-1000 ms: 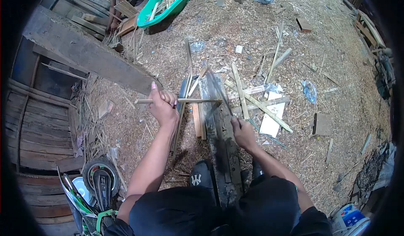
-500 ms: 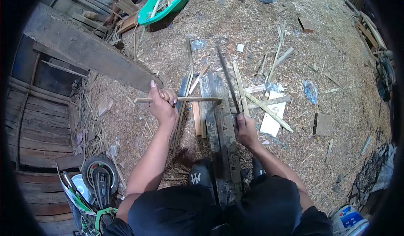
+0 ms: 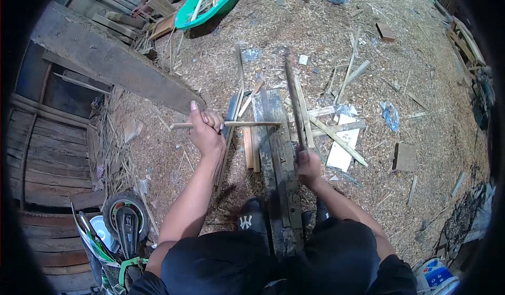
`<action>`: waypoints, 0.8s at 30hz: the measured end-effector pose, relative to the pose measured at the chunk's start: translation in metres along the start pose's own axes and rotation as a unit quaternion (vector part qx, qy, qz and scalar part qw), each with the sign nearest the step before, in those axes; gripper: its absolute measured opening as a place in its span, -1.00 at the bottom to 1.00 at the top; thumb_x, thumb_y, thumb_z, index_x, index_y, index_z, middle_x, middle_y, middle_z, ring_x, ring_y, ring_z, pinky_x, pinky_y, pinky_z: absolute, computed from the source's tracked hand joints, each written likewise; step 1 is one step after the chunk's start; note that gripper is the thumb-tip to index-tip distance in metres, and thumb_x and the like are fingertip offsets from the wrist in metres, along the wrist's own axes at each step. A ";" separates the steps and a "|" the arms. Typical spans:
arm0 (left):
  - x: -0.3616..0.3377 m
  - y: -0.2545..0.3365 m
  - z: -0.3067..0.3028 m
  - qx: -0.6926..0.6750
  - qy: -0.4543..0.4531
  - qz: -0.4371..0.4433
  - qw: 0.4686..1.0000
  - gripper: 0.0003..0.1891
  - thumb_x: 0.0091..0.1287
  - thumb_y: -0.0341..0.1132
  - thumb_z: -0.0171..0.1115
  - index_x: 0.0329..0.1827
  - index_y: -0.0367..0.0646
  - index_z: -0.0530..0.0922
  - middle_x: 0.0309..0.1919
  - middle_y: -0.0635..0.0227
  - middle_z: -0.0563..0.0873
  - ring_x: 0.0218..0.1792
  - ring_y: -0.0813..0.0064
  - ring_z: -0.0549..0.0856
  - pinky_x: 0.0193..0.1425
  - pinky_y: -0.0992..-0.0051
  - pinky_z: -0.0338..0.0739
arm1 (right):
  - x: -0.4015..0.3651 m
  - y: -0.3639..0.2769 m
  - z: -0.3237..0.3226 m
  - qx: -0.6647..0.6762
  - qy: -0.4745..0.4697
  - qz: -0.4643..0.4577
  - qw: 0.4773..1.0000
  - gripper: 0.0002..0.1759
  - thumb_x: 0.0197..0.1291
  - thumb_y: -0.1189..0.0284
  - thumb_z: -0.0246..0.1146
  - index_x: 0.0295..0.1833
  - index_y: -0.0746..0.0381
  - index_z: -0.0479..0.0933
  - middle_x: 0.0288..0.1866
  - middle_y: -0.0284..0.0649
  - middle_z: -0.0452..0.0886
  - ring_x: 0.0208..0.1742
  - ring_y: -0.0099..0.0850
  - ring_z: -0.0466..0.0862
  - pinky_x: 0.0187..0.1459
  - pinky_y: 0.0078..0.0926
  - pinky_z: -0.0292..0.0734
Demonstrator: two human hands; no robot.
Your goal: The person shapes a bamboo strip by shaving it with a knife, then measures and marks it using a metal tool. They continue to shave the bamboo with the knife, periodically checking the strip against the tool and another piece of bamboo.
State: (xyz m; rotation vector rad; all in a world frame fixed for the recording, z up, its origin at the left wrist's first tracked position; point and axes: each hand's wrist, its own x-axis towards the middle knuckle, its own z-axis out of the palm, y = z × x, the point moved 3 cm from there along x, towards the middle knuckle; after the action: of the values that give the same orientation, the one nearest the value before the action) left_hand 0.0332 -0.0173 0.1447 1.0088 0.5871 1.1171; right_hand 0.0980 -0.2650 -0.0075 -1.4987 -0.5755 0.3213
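Note:
My left hand (image 3: 206,129) is closed around a thin wooden stick (image 3: 247,123), thumb pointing up. The stick lies crosswise, its right end resting on a dark, worn wooden bench (image 3: 279,190) between my legs. On the other side of the bench, my right hand (image 3: 308,166) is wrapped around the handle end of a machete (image 3: 294,92). Its long dark blade points away from me, upright and slightly blurred, apart from the stick. The handle itself is mostly hidden by my fingers.
Wood chips cover the ground. Split wood strips (image 3: 336,140) and a white sheet (image 3: 343,150) lie right of the bench. A thick post (image 3: 115,66) slants in from the left. Another person's hand (image 3: 139,11) is near a green tub (image 3: 213,8) at the back.
The machete has swung from leaning left to more upright, its blade showing broader and its tip shifting right. My right hand has dropped slightly; my left hand and the stick stay nearly still.

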 end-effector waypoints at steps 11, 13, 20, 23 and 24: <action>0.002 -0.002 -0.005 0.016 -0.023 -0.009 1.000 -0.51 0.56 0.01 0.05 -0.55 0.02 0.20 -0.75 0.51 0.17 -0.78 0.59 0.14 -0.61 0.47 0.17 | -0.001 -0.007 -0.001 -0.059 -0.036 0.074 0.995 -0.36 0.52 0.01 0.03 -0.37 0.42 0.47 -0.62 -0.04 0.46 -0.54 -0.28 0.47 -0.41 -0.21 0.38; 0.002 0.000 -0.002 0.005 0.014 -0.003 1.000 -0.49 0.60 -0.06 0.00 -0.60 0.00 0.18 -0.80 0.51 0.13 -0.81 0.56 0.14 -0.67 0.46 0.11 | -0.004 0.014 0.006 -0.136 -0.072 0.144 0.978 -0.35 0.50 -0.01 0.05 -0.30 0.44 0.54 -0.58 0.00 0.52 -0.51 -0.21 0.55 -0.39 -0.19 0.43; 0.000 -0.003 -0.003 0.001 -0.018 -0.005 1.000 -0.48 0.61 -0.10 -0.02 -0.61 0.00 0.17 -0.81 0.52 0.14 -0.81 0.58 0.15 -0.67 0.47 0.12 | 0.007 -0.012 -0.006 -0.096 -0.053 0.110 0.988 -0.36 0.51 0.01 0.03 -0.33 0.44 0.52 -0.60 -0.03 0.48 -0.52 -0.18 0.55 -0.40 -0.20 0.43; -0.001 -0.001 -0.002 0.008 -0.050 0.006 0.999 -0.50 0.56 -0.01 0.06 -0.56 0.02 0.20 -0.77 0.52 0.15 -0.79 0.59 0.14 -0.63 0.48 0.15 | -0.006 -0.004 0.000 -0.090 -0.039 0.080 0.992 -0.37 0.51 0.01 0.02 -0.34 0.41 0.53 -0.56 0.01 0.53 -0.45 -0.10 0.60 -0.34 -0.18 0.46; -0.002 0.000 -0.003 0.009 -0.047 0.009 0.999 -0.50 0.59 -0.06 0.01 -0.58 0.01 0.18 -0.79 0.52 0.15 -0.80 0.59 0.15 -0.65 0.48 0.13 | -0.010 0.005 0.003 -0.133 -0.012 0.039 0.990 -0.37 0.51 0.01 0.03 -0.31 0.41 0.55 -0.52 0.04 0.58 -0.42 -0.06 0.62 -0.31 -0.15 0.47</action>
State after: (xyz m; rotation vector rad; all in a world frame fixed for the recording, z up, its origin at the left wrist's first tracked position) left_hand 0.0300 -0.0179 0.1437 1.0778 0.5133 1.0754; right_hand 0.0890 -0.2678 -0.0137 -1.7789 -0.5974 0.3323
